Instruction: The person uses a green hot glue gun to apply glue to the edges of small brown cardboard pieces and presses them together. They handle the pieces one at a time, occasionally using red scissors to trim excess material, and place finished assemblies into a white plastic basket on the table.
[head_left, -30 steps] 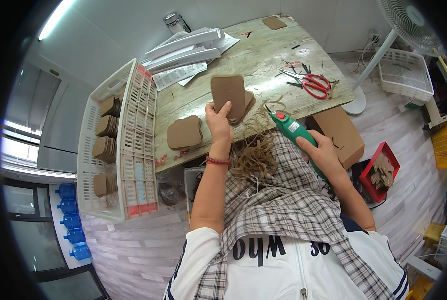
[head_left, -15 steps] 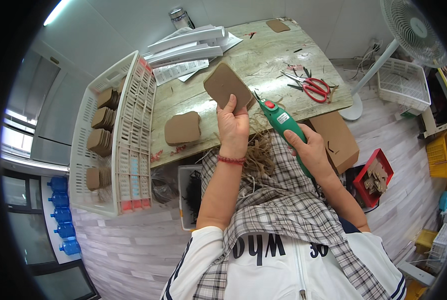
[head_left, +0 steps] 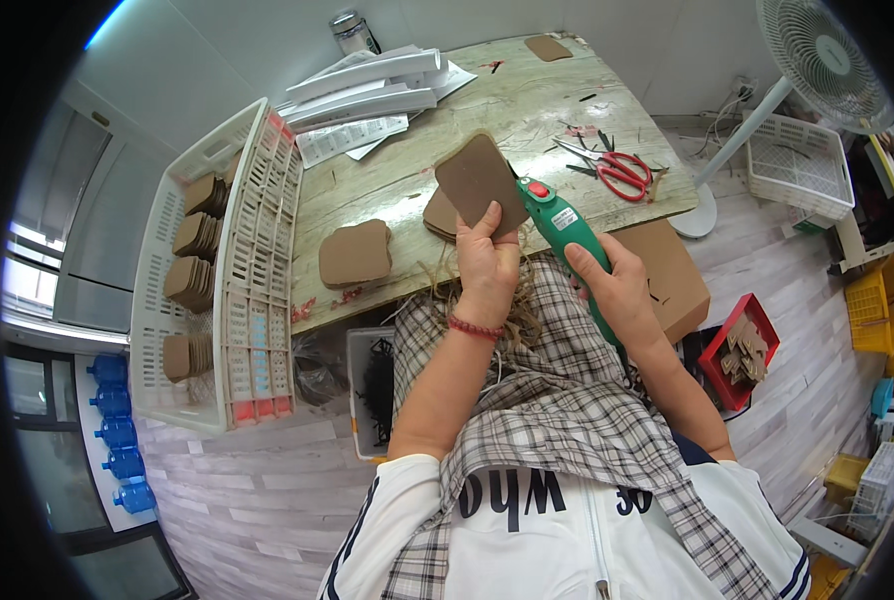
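Observation:
My left hand [head_left: 489, 265] grips a brown rounded-square sheet piece [head_left: 477, 180] by its lower end, thumb lying on top. A green handheld electric cutter [head_left: 565, 228] with a red button is wrapped in my right hand [head_left: 617, 288]. Its dark tip meets the right edge of the piece; whether it bites in cannot be made out. Partly behind my left hand, a small pile of like pieces [head_left: 440, 214] rests on the table. Farther left lies another brown stack [head_left: 355, 254]. Stringy brown trimmings [head_left: 527, 312] hang over my checked apron below the table edge.
Red-handled scissors [head_left: 622, 178] lie among scraps on the table's right. White papers [head_left: 367, 105] are heaped at the back left. A white crate [head_left: 257, 300] holding brown stacks stands left. A red tray [head_left: 712, 365] with small pieces and a fan [head_left: 825, 60] are at right.
My left hand has carried the brown piece rightward, bringing its edge to the cutter's tip. More of the pile behind it now shows. My right hand keeps its grip on the cutter.

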### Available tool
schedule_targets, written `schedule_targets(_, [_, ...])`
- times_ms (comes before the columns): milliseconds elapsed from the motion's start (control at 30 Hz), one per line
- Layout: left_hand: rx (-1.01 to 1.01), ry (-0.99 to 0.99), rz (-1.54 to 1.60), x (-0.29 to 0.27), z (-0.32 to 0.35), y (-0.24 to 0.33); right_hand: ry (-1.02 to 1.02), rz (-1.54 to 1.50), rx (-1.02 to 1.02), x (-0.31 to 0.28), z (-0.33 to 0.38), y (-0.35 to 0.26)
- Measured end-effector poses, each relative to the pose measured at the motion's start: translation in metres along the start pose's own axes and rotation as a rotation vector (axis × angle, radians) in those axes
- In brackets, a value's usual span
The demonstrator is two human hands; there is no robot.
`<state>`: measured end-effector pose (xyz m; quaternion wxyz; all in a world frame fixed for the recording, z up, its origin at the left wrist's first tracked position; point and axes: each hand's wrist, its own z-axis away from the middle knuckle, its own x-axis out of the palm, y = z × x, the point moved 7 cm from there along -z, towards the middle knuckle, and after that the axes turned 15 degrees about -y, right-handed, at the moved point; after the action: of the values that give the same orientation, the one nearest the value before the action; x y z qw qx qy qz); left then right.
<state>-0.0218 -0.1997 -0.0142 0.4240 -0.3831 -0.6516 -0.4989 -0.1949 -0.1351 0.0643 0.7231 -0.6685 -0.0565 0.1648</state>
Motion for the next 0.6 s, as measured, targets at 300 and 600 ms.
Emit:
schedule_targets(300, [-0.124, -0.038, -0.107, 0.003, 0.024, -0.016, 0.053, 0.001, -0.038, -0.014, -0.016, -0.006])
schedule_targets(600, [0.068, 0.027, 0.051, -0.010, -0.009, 0.027, -0.018, 0.035, 0.010, -0.004, 0.008, 0.010])
